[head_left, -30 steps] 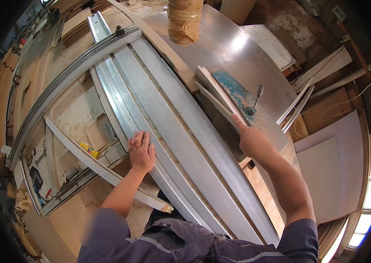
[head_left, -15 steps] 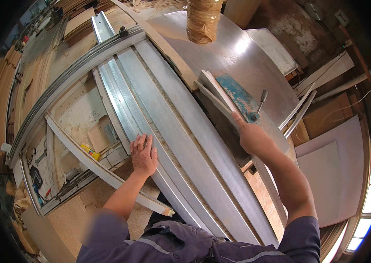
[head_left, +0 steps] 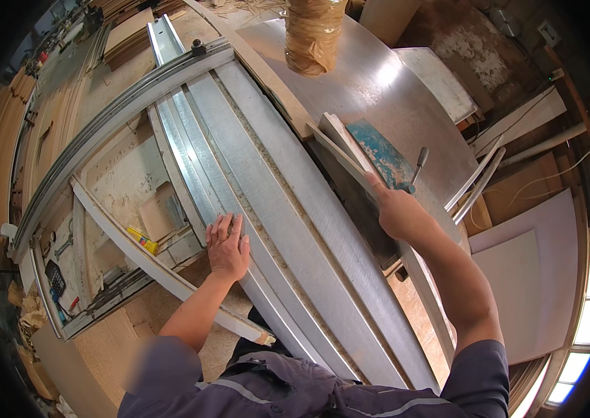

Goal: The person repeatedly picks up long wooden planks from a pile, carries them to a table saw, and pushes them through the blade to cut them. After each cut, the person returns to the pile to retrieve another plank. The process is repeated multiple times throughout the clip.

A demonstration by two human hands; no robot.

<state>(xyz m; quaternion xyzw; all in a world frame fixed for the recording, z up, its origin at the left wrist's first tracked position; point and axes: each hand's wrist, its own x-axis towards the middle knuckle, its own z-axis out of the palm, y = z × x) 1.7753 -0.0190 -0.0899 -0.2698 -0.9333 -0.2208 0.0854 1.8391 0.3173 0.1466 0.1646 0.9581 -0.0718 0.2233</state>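
Observation:
My left hand (head_left: 228, 247) lies with its fingers spread on the near left edge of a grey metal sliding table (head_left: 267, 202), holding nothing. My right hand (head_left: 400, 212) is closed round the near end of a narrow wooden strip (head_left: 340, 155), with the index finger stretched along it. The strip points away from me and lies just left of a pale fence board (head_left: 348, 139). Beside that board sits a worn teal fence bracket (head_left: 382, 150) with a grey lever (head_left: 420, 166). My palm hides the strip's near end.
A metal saw table (head_left: 378, 83) extends on the right, with a brown wrapped column (head_left: 313, 38) above it. On the left, an open frame (head_left: 93, 198) holds a yellow tube (head_left: 143, 240) and tools. White panels (head_left: 531, 279) lean at the right; stacked boards (head_left: 2, 153) stand far left.
My right hand and the wooden strip have shifted slightly left, away from the fence board. My left hand stays in place on the sliding table. The whole view has tilted a little.

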